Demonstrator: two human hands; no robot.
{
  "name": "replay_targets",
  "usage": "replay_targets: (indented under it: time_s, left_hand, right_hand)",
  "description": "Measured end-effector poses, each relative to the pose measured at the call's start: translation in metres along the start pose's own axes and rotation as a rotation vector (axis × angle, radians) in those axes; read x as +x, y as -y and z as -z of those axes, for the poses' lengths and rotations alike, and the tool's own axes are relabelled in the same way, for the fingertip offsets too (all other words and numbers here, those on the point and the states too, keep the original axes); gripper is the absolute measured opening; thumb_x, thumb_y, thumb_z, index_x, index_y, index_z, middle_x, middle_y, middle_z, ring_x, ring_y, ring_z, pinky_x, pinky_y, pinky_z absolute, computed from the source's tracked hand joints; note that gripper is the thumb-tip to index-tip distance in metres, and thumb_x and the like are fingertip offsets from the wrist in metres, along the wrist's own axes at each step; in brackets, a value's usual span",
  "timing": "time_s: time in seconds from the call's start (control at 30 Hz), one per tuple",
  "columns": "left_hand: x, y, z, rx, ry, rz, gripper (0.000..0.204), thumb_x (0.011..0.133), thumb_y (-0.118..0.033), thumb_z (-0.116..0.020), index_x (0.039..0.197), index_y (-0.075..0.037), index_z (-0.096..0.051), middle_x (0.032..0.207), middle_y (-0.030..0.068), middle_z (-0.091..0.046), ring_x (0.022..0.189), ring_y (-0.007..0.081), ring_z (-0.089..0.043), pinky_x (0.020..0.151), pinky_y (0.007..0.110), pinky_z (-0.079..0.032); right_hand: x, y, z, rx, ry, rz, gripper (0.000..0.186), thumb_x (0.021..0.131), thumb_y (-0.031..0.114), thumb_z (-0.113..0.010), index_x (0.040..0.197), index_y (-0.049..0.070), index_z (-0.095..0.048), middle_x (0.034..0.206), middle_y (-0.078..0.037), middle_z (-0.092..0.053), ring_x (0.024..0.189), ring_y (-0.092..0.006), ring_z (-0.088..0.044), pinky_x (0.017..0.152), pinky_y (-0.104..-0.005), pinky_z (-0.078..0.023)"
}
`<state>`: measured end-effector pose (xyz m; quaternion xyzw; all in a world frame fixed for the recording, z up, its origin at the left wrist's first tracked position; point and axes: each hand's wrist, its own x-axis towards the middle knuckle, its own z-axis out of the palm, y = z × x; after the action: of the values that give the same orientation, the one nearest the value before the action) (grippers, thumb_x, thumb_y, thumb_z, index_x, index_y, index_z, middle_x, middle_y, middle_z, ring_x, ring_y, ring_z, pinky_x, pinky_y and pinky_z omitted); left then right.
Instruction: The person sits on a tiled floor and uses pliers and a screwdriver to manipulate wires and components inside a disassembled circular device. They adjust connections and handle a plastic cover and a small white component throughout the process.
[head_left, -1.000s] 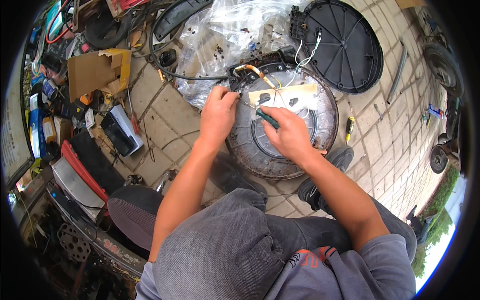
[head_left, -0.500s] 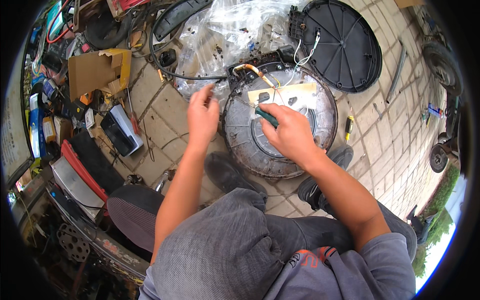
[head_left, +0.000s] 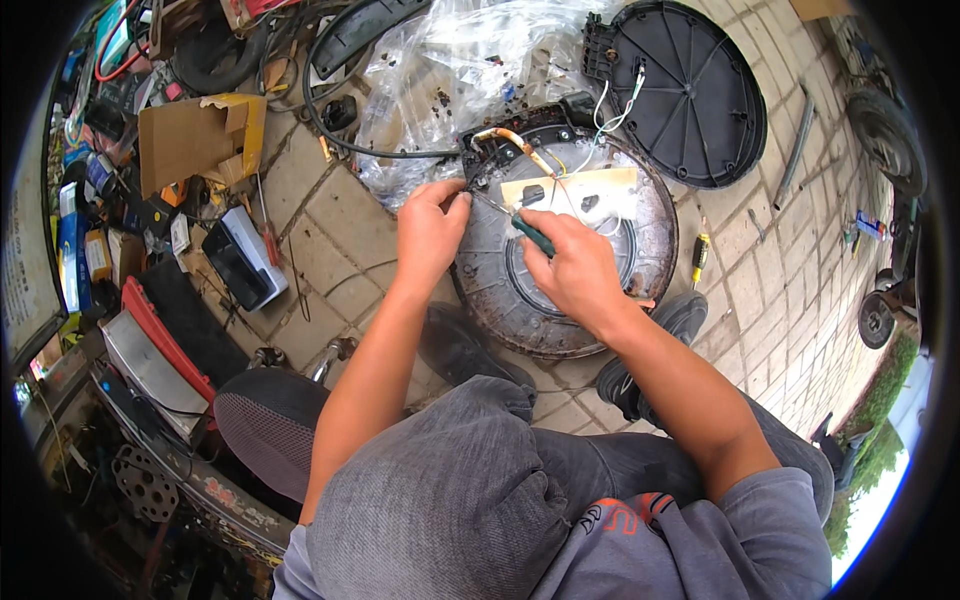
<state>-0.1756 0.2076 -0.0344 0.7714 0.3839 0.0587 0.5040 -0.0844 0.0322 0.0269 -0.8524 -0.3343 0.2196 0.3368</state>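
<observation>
A round, rusty metal appliance base (head_left: 492, 292) lies on the paving in front of my feet. My right hand (head_left: 580, 268) is closed round the green handle of a screwdriver (head_left: 534, 234), its thin shaft reaching left over the base. At the base's upper left rim, the fingers of my left hand (head_left: 430, 235) pinch together near the screwdriver's tip. What they hold, if anything, is too small to make out. A pale sheet (head_left: 612, 183) lies on the base, beneath an orange-and-white sleeved cable (head_left: 507, 136). Thin wires (head_left: 612, 122) run to a round black plastic cover (head_left: 688, 95) beyond.
Clear plastic sheeting (head_left: 420, 75) spreads behind the base. To its right lies a yellow-and-black screwdriver (head_left: 699, 257). A cardboard box (head_left: 190, 145), a black-and-white box (head_left: 243, 260) and a red-handled screwdriver (head_left: 268, 240) sit on the left, beside piled tools and parts.
My left hand has moved right and up to the base's rim, its fingers coming together by the screwdriver's tip. My right hand keeps its grip, almost unmoved.
</observation>
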Motion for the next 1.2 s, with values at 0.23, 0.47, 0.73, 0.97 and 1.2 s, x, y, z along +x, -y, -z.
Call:
replay_targets:
  time_s: [0.23,0.47,0.73,0.97,1.2]
  left_hand:
    - [0.001,-0.004,-0.001,0.045,0.0,-0.033,0.021,0.084,-0.009,-0.07,0.102,0.001,-0.075,0.09,0.0175,-0.068,0.079,0.0291,-0.067,0.075,0.036,-0.052]
    - [0.001,-0.004,-0.002,0.071,-0.005,-0.031,0.021,0.085,-0.008,-0.068,0.102,0.002,-0.074,0.089,0.0168,-0.068,0.08,0.0289,-0.067,0.076,0.036,-0.052]
    - [0.001,0.001,-0.005,-0.005,-0.025,0.0,0.02,0.086,-0.01,-0.069,0.102,0.001,-0.075,0.088,0.016,-0.069,0.08,0.0263,-0.068,0.076,0.035,-0.053]
    - [0.007,-0.014,0.0,0.041,0.022,0.14,0.021,0.089,-0.016,-0.069,0.098,0.002,-0.074,0.086,0.0196,-0.071,0.08,0.0283,-0.069,0.075,0.036,-0.053]
    - [0.005,0.003,-0.012,0.052,-0.078,0.078,0.022,0.091,-0.017,-0.066,0.097,0.003,-0.072,0.087,0.0209,-0.072,0.076,0.0298,-0.069,0.074,0.039,-0.052]
  right_hand:
    - [0.004,0.007,0.008,-0.186,0.099,0.027,0.028,0.085,0.018,-0.068,0.113,0.011,-0.068,0.084,-0.015,-0.068,0.07,-0.0375,-0.066,0.063,-0.0468,-0.054]
    - [0.012,0.013,0.008,-0.151,0.096,-0.04,0.028,0.084,0.016,-0.071,0.112,0.01,-0.07,0.084,-0.015,-0.069,0.073,-0.0379,-0.067,0.065,-0.0453,-0.053]
    - [0.01,-0.01,0.004,0.084,0.032,-0.048,0.029,0.085,0.018,-0.07,0.113,0.011,-0.069,0.084,-0.015,-0.069,0.077,-0.0377,-0.068,0.07,-0.0465,-0.054]
    - [-0.003,0.001,0.005,0.022,0.09,-0.052,0.028,0.087,0.013,-0.071,0.114,0.007,-0.069,0.097,-0.017,-0.071,0.087,-0.0362,-0.069,0.077,-0.042,-0.054]
    - [0.001,0.005,0.006,0.069,0.071,-0.095,0.028,0.086,0.012,-0.071,0.114,0.006,-0.069,0.095,-0.018,-0.071,0.087,-0.0368,-0.069,0.077,-0.0417,-0.054]
